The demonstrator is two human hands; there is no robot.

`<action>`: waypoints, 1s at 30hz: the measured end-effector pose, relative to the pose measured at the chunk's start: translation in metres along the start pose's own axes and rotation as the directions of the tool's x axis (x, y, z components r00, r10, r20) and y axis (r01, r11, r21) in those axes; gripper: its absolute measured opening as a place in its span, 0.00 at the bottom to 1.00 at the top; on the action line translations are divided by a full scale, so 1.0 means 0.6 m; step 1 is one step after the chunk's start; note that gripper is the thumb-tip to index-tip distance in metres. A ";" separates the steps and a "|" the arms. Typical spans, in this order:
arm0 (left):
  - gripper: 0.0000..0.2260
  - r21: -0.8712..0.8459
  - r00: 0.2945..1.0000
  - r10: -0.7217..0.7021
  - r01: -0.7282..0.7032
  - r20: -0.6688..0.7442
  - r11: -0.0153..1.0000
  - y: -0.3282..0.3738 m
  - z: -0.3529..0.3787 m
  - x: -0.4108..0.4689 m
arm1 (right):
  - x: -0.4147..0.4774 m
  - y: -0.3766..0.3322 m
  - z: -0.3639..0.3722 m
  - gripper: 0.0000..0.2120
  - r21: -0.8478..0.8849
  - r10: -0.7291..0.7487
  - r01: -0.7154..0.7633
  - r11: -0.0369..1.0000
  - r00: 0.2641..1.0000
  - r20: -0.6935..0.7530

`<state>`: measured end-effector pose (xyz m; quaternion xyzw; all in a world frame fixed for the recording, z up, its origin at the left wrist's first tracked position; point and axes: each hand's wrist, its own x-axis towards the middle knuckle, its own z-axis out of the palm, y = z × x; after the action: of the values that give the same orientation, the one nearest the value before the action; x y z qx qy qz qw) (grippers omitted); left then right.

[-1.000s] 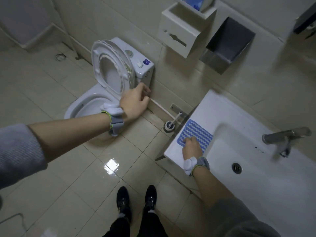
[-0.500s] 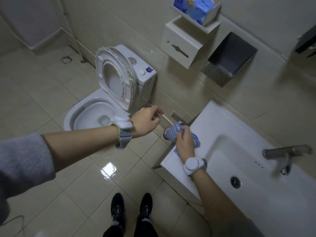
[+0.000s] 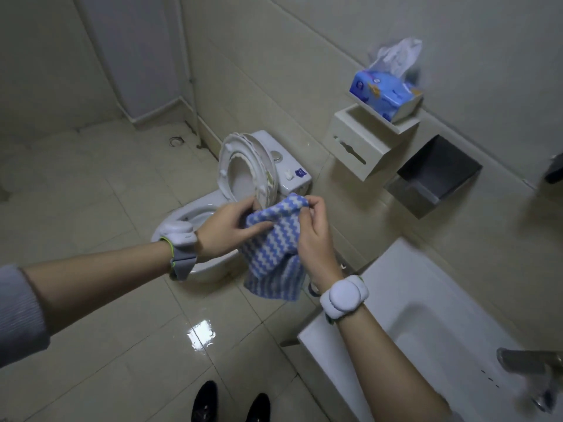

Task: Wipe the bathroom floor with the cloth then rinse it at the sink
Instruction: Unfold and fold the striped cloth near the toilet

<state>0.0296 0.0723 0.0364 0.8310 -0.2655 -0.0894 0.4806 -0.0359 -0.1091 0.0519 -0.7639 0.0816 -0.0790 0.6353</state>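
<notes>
A blue-and-white zigzag cloth (image 3: 274,257) hangs in the air in front of the toilet, held between both hands. My left hand (image 3: 227,229) grips its left upper part, fingers tucked into the folds. My right hand (image 3: 315,236) pinches the top edge between thumb and fingers. The white sink (image 3: 393,278) lies at the lower right, with its metal tap (image 3: 530,363) at the right edge. The beige tiled floor (image 3: 122,345) spreads below, with a bright wet glint near its middle.
A white toilet (image 3: 195,214) with its seat raised stands behind the cloth. On the wall hang a white tissue holder (image 3: 356,144) with a blue tissue pack (image 3: 384,92) on top and a dark metal bin (image 3: 432,178). My black shoes (image 3: 228,403) show at the bottom.
My right hand lifted the cloth off the sink rim and carried it left and up. My left hand came across and took hold of it. The view tilted up.
</notes>
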 end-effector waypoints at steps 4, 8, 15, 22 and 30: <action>0.16 0.039 0.983 0.021 -0.014 -0.185 0.999 0.001 -0.087 -0.055 | 0.018 -0.051 0.065 0.05 0.104 -0.046 0.029 0.994 0.986 0.161; 0.05 0.019 0.904 -0.011 0.022 -0.426 1.000 0.004 -0.187 -0.139 | 0.021 -0.122 0.172 0.05 0.110 -0.207 0.179 0.978 0.916 0.343; 0.07 0.032 0.705 -0.044 0.095 -0.708 0.995 0.005 -0.358 -0.286 | -0.003 -0.222 0.360 0.25 0.195 -0.386 0.334 0.922 0.777 0.497; 0.18 -0.026 0.713 -0.172 0.211 -0.679 0.977 -0.021 -0.500 -0.431 | -0.043 -0.279 0.533 0.18 0.023 -0.486 0.598 0.801 0.627 0.609; 0.14 -0.336 0.640 -0.402 0.231 -0.654 0.913 -0.079 -0.530 -0.451 | -0.057 -0.247 0.687 0.10 0.030 -0.338 0.425 0.905 0.674 0.657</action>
<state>-0.0536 0.4725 0.1335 0.7746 0.1030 0.1262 0.6111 0.0270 0.3202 0.1229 -0.7812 -0.2999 0.0644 0.5437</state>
